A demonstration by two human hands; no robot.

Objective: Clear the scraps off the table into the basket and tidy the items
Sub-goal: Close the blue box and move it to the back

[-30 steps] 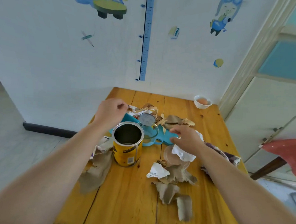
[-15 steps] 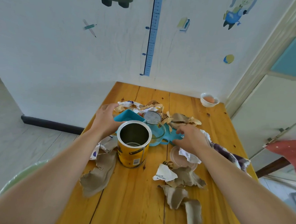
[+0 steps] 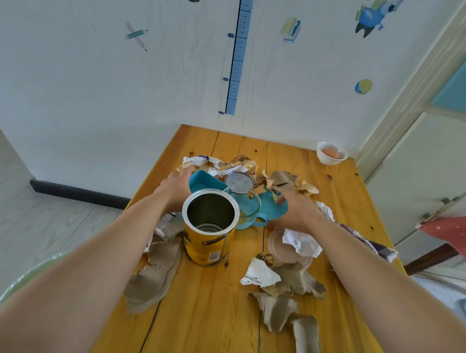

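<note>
Two bare arms reach forward over a wooden worktop (image 3: 208, 323) littered with torn paper. Nearest, on the right, lie brown card scraps (image 3: 281, 311) with a white printed scrap (image 3: 259, 275) beside them. At the left edge a long brown scrap (image 3: 153, 277) hangs partly over the side. Low at the far left, off the worktop, a pale green rim (image 3: 29, 276) shows. It is probably the basket, and its inside is out of view.

In the middle stands an open yellow can (image 3: 209, 245), upright. To its right a clear plastic lid (image 3: 276, 248) lies flat with crumpled white paper (image 3: 301, 240) on it. Just behind the can is a glass cup (image 3: 248, 204), against a teal piece (image 3: 272, 209) with a raised left edge.

The left grip (image 3: 174, 190) reaches along that raised edge. Its fingertips are hidden, so I cannot tell whether it holds anything. The right grip (image 3: 298, 213) lies on the teal piece's right side with its fingers bent over it, and whether it pinches the piece is unclear.

Beyond are a round metal lid (image 3: 239, 180) and a heap of more scraps (image 3: 227, 164). Farthest, in the right corner, a small white bowl (image 3: 331, 157) holds an egg.

The clearing looks barely begun. Nearly all the scraps lie on the worktop, and the can, lids and cup are not put in order.
</note>
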